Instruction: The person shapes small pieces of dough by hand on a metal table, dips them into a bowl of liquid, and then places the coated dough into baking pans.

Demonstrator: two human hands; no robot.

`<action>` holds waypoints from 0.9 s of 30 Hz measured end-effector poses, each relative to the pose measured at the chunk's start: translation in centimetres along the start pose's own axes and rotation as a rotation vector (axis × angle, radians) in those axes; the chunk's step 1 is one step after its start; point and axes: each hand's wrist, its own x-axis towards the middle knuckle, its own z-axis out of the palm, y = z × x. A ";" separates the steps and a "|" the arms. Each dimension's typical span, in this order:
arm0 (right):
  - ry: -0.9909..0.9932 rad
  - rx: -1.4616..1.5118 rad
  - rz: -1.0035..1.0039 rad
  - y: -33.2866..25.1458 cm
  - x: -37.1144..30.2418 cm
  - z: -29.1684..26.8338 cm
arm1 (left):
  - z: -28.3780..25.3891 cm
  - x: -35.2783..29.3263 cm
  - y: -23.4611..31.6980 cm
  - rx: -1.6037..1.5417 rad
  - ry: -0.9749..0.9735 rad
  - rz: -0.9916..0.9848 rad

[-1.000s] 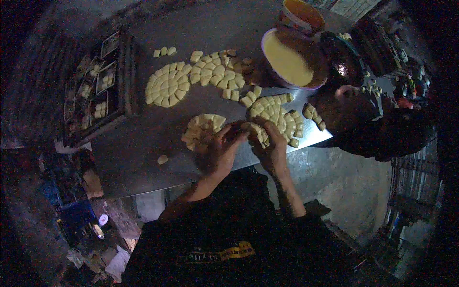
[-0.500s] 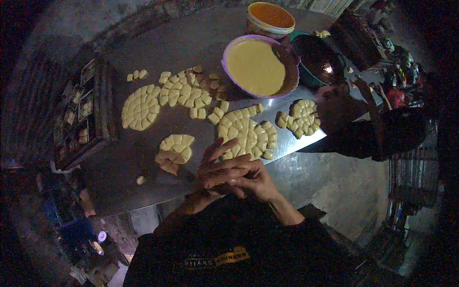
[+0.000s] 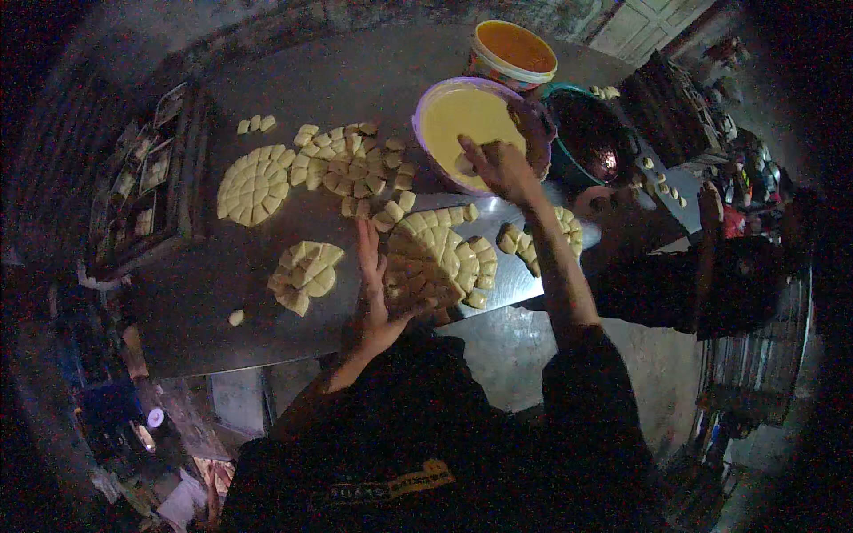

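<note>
A round slab of pale dough cut into pieces [image 3: 458, 258] lies on the metal table in front of me. My left hand [image 3: 379, 289] rests along its left side, fingers stretched out and thumb apart, holding nothing I can see. My right hand [image 3: 508, 169] reaches over the purple-rimmed basin [image 3: 416, 117] of pale yellow liquid [image 3: 462, 115]. One finger points out to the left; the others are partly hidden and dim. Whether its fingertips touch the liquid, I cannot tell. Under my right forearm, another group of dough pieces [image 3: 569, 231] is partly covered.
More cut dough groups [image 3: 256, 186] [image 3: 306, 274] lie to the left. Behind the basin stands a bucket with orange contents [image 3: 515, 49]; a dark, green-rimmed basin [image 3: 582, 133] stands beside it. A wooden tray [image 3: 147, 191] is at the left. Another person [image 3: 684, 275] works at the right.
My hands were together over the near edge of the dough. They have parted: the right has moved forward over the purple-rimmed basin, the left to the dough's left side.
</note>
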 end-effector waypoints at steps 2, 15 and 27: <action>-0.040 -0.429 -0.152 6.3 4.5 1.7 | 0.1 -0.7 0.0 -0.111 0.021 0.004; -0.120 -0.864 -0.441 11.0 5.9 6.6 | -6.9 -4.4 -2.0 -0.405 0.178 -0.318; -0.518 0.486 -0.033 -17.5 -4.5 6.2 | -11.6 -3.5 -0.5 -0.743 0.184 -0.429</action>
